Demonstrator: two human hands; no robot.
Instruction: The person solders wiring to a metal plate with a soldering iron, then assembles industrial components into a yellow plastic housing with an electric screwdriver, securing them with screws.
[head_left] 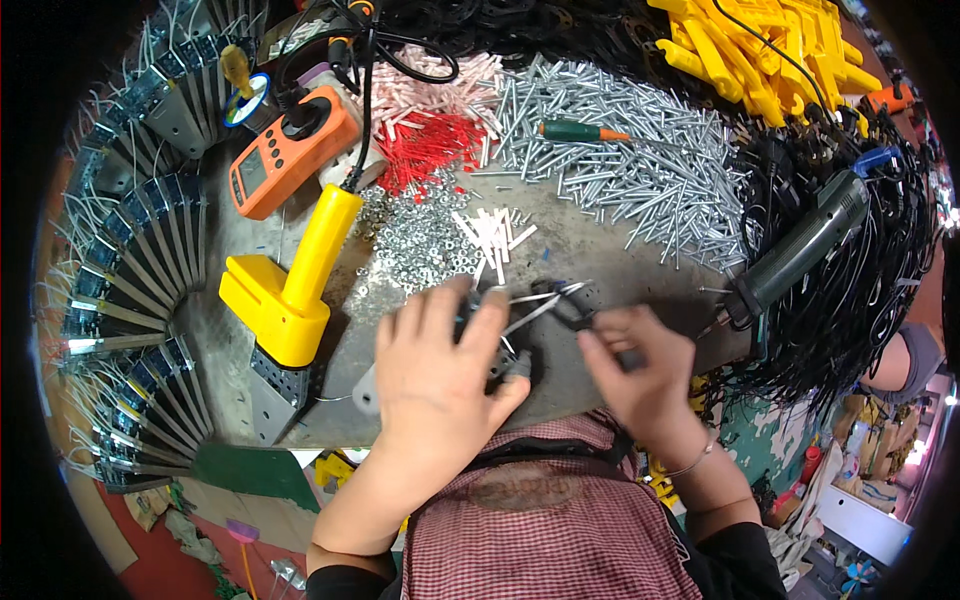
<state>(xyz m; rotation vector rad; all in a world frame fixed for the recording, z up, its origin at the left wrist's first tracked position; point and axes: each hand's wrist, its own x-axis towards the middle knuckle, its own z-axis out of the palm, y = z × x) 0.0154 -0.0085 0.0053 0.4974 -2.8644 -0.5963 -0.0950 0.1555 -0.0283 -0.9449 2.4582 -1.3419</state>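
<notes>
A checked apron (550, 535) fills six o'clock, and the left hand (437, 365) and right hand (642, 370), grips impossible to tell, should keep the white wires (530, 317) untangled.

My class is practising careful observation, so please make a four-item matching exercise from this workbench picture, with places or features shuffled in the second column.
Column one
1. Screwdriver
2. Meter
3. Right hand
4. Metal nuts

Column two
A. Orange casing with a small screen
B. Heaped between the red pieces and the left hand
C. Lying on silver screws
D. Bracelet at the wrist

Pairs: 1-C, 2-A, 3-D, 4-B
</notes>
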